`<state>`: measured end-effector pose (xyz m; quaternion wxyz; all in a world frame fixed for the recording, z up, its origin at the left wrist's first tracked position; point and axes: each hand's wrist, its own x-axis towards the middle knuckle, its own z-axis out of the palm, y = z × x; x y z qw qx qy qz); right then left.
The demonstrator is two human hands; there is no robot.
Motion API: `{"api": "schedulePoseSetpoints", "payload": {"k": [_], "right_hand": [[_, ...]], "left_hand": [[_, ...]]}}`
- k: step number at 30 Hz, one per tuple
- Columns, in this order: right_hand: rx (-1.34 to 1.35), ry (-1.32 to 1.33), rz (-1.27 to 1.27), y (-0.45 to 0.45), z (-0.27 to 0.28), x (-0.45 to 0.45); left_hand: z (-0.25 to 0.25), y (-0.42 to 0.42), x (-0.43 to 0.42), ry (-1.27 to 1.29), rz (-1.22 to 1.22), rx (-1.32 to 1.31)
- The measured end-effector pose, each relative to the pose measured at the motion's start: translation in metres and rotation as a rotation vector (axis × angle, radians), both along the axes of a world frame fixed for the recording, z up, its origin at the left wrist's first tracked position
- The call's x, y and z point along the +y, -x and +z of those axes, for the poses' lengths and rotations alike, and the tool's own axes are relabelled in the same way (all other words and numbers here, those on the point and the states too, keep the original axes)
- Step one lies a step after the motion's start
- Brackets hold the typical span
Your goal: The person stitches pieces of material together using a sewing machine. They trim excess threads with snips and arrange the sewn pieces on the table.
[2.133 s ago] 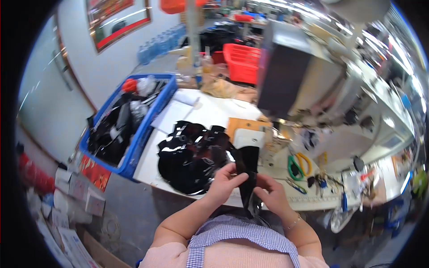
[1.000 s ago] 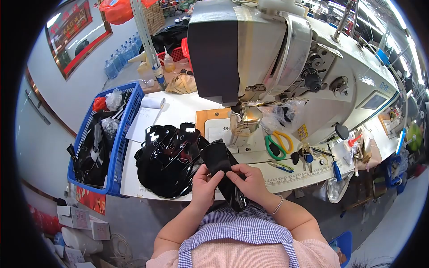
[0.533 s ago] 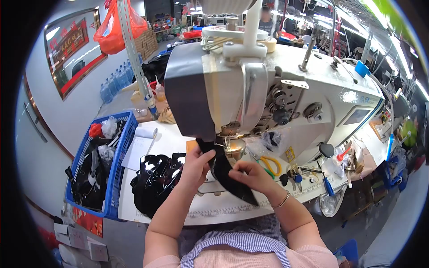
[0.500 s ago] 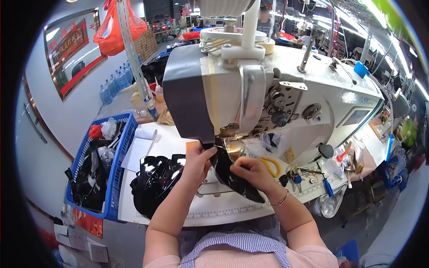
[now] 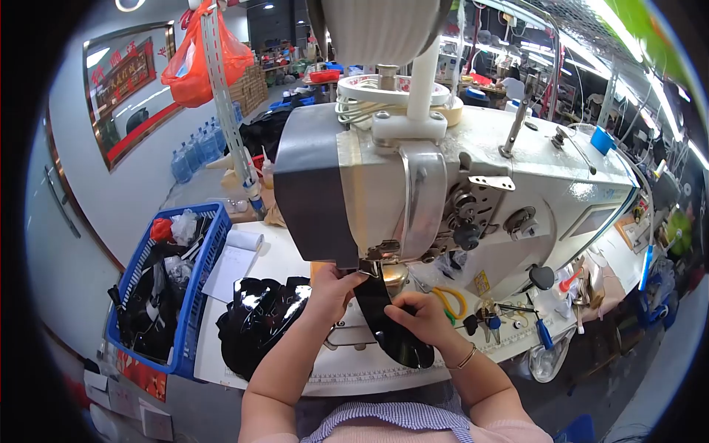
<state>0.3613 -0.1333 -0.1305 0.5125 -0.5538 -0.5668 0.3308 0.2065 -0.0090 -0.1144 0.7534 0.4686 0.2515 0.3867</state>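
Observation:
A glossy black strip of patent material [image 5: 395, 332] runs from under the head of the white sewing machine [image 5: 354, 192] toward me. Its upper end is by the needle area, where my left hand [image 5: 334, 292] pinches its left edge. My right hand [image 5: 418, 316] grips the right edge lower down, thumb and fingers closed on it. The near end hangs rounded over the machine bed. Left of my left forearm lies a pile of shiny black pieces [image 5: 255, 325] on the white table [image 5: 354, 380].
At the left stands a blue crate [image 5: 188, 325] full of black pieces and plastic bags, beside a notepad [image 5: 230, 269]. Yellow-handled scissors [image 5: 452, 301], a blue-handled screwdriver [image 5: 544, 334] and small tools lie right of my right hand. A red bag [image 5: 203, 66] hangs from a post.
The camera view has tilted up slightly. The black strip has swung to hang straighter toward me, and its upper end is now under the machine head. Both hands keep hold of it.

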Motion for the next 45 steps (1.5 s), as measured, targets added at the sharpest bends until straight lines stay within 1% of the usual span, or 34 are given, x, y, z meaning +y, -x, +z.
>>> {"api": "schedulePoseSetpoints", "payload": {"k": [5, 8, 11, 14, 20, 23, 26, 28, 29, 31, 32, 33, 36, 38, 41, 43, 45], "right_hand": [[-0.013, -0.021, -0.02, 0.001, -0.005, 0.002], [-0.014, 0.012, -0.045, 0.003, 0.0, 0.002], [0.039, 0.026, -0.049, 0.004, 0.003, 0.006], [0.022, 0.041, -0.063, 0.004, 0.002, 0.006], [-0.013, -0.008, -0.068, 0.004, -0.004, 0.007], [-0.062, -0.038, -0.084, 0.001, 0.005, 0.005], [-0.339, -0.093, -0.025, -0.025, 0.037, 0.008], [-0.384, -0.026, 0.115, -0.048, 0.059, 0.021], [-0.617, 0.049, -0.014, -0.065, 0.054, 0.033], [-0.979, -0.006, -0.26, -0.086, 0.033, 0.05], [-1.107, -0.144, -0.374, -0.092, 0.025, 0.054], [-1.235, -0.286, -0.487, -0.095, 0.022, 0.055], [-1.044, -0.622, -0.468, -0.05, 0.025, 0.017], [-1.039, -0.715, -0.404, -0.013, 0.018, 0.004], [-1.089, -0.786, -0.423, 0.001, -0.005, 0.007], [-1.148, -0.8, -0.417, 0.002, -0.001, 0.007], [-1.18, -0.807, -0.406, 0.003, 0.003, 0.009]], "left_hand": [[-0.016, -0.004, 0.008, -0.043, -0.002, -0.039], [-0.018, -0.005, 0.013, -0.039, -0.005, -0.076], [-0.014, -0.01, 0.017, -0.018, 0.017, -0.09], [-0.017, -0.011, 0.018, 0.011, 0.029, -0.105], [-0.026, -0.013, 0.024, -0.038, 0.02, -0.09], [-0.017, -0.007, 0.027, -0.09, 0.059, 0.191], [0.003, -0.002, 0.036, -0.86, 0.122, 0.57], [0.023, 0.006, 0.048, -0.988, -0.065, 0.721], [0.029, 0.008, 0.052, -1.049, -0.164, 0.795], [0.032, 0.004, 0.053, -1.116, -0.205, 0.727], [0.032, 0.002, 0.052, -1.148, -0.226, 0.691], [0.035, 0.002, 0.05, -1.077, -0.25, 0.685], [0.034, 0.006, 0.043, -0.875, -0.286, 0.657], [0.024, 0.005, 0.041, -0.758, -0.265, 0.626], [0.004, 0.004, 0.059, -0.762, -0.337, 0.569], [0.0, 0.001, 0.069, -0.773, -0.398, 0.507], [0.004, 0.001, 0.069, -0.775, -0.384, 0.467]]}}
